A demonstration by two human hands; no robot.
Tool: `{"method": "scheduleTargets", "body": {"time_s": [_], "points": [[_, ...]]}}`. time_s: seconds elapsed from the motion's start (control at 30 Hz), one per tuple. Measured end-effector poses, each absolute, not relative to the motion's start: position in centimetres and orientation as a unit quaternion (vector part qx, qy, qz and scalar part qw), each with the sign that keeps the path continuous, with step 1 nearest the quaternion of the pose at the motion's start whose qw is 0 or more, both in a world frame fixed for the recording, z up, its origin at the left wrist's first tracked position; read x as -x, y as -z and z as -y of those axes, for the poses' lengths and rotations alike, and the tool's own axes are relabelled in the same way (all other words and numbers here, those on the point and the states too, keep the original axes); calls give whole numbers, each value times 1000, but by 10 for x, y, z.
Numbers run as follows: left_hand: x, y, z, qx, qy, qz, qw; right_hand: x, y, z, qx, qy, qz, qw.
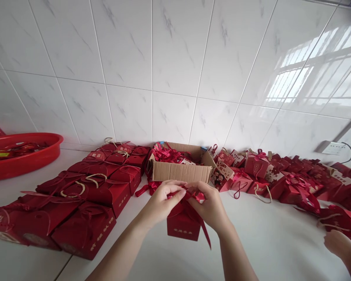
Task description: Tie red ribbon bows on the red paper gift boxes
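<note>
In the middle of the white table stands a small red gift box point(183, 228) with gold characters on its front. Above its top, my left hand point(165, 201) pinches a dark red ribbon point(203, 230) between thumb and fingers. My right hand point(206, 203) is closed on the same ribbon from the other side, the fingertips of both hands close together. One ribbon tail hangs down over the right side of the box. The part of the ribbon between my fingers is mostly hidden.
Behind my hands is an open cardboard box point(181, 172) holding red ribbons. Red gift boxes point(87, 230) stand in rows at left, near a red basin point(49, 154). Smaller red boxes point(256, 168) crowd the right along the tiled wall. Another person's hand point(337, 242) is at far right.
</note>
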State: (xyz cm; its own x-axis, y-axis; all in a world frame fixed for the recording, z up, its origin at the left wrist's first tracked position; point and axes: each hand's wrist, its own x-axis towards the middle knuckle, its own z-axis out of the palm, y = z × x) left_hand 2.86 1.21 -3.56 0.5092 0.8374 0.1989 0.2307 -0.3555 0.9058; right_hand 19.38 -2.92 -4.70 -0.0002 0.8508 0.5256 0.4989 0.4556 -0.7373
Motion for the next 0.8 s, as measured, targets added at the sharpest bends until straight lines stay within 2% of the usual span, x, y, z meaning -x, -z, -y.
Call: {"method": "scheduleTargets", "body": {"time_s": [0.17, 0.23, 0.53, 0.8], "points": [[-24, 33, -10, -767, -418, -397, 282, -200, 47, 28, 529, -172, 657, 509], [-20, 29, -10, -755, -436, -419, 253, -205, 46, 28, 553, -170, 638, 508], [-8, 24, -15, -769, -449, -406, 204, -266, 55, 21, 653, -148, 518, 532], [-7, 24, -13, -784, -401, -411, 236, -352, 86, 29, 708, -121, 291, 632]]}}
